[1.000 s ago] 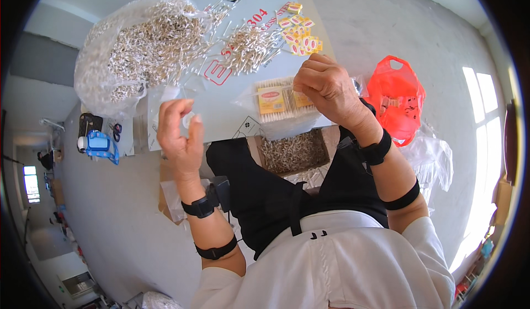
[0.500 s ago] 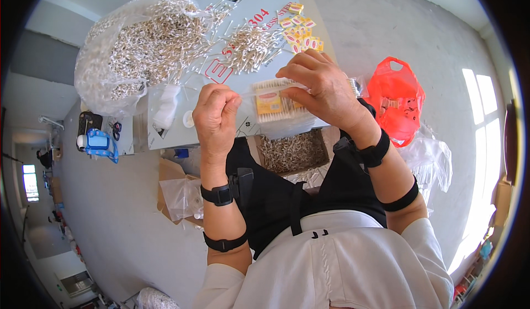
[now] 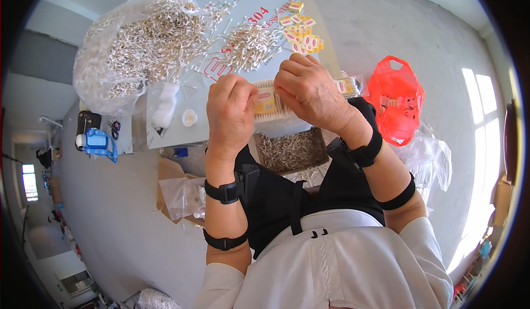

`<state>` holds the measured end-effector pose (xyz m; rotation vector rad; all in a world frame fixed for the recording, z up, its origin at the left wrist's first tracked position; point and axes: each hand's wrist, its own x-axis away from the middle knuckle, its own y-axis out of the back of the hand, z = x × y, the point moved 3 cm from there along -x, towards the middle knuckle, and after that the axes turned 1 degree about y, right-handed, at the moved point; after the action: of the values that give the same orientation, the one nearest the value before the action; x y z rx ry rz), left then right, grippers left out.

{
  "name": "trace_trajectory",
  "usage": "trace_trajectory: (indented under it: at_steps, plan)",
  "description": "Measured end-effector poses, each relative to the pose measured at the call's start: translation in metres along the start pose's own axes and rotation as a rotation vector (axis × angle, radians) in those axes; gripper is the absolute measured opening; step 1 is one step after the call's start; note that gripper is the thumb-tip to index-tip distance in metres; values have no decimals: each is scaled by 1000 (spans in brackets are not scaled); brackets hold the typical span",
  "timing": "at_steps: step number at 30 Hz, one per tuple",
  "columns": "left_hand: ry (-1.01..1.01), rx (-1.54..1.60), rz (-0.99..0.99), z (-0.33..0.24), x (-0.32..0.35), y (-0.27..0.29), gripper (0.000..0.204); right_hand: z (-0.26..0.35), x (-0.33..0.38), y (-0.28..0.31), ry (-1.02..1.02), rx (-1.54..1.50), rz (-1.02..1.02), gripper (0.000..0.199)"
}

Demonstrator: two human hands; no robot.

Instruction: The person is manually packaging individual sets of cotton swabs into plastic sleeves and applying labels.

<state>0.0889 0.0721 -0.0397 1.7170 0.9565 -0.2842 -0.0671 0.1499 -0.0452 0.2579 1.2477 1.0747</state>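
Observation:
My left hand (image 3: 231,113) and my right hand (image 3: 310,92) are raised close together above the table's near edge, both with fingers pinched. Clear plastic film runs between them, mostly hidden by the fingers now. Just below and between the hands lies a stack of cotton swab packs (image 3: 267,109) with a yellow label card on top, partly covered by my right hand. Another swab pack (image 3: 345,86) sits to the right, beyond my right wrist. Farther back are a heap of loose cotton swabs (image 3: 251,44) and a pile of yellow label cards (image 3: 302,33).
A large clear bag of swabs (image 3: 91,72) fills the table's left. Nearer are white plastic sleeves (image 3: 164,106) and a round white piece (image 3: 190,117). A box of swabs (image 3: 295,149) sits between my legs. A red bag (image 3: 395,102) is at the right; an open carton (image 3: 171,185) stands left.
My hands have come closer together, the left moving right and the right shifting slightly left. The film stretched between them has gone mostly out of sight. The pack at the right is more exposed.

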Motion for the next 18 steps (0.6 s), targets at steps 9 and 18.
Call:
trace_trajectory:
  at_steps: [9,18]
  plan:
    - [-33,-58,-21,-10,0,-6,15,8,-4,-15,40,-6,-58,15]
    - [-54,-77,-54,7,8,-1,20,8,-4,-15,42,-83,-112,16]
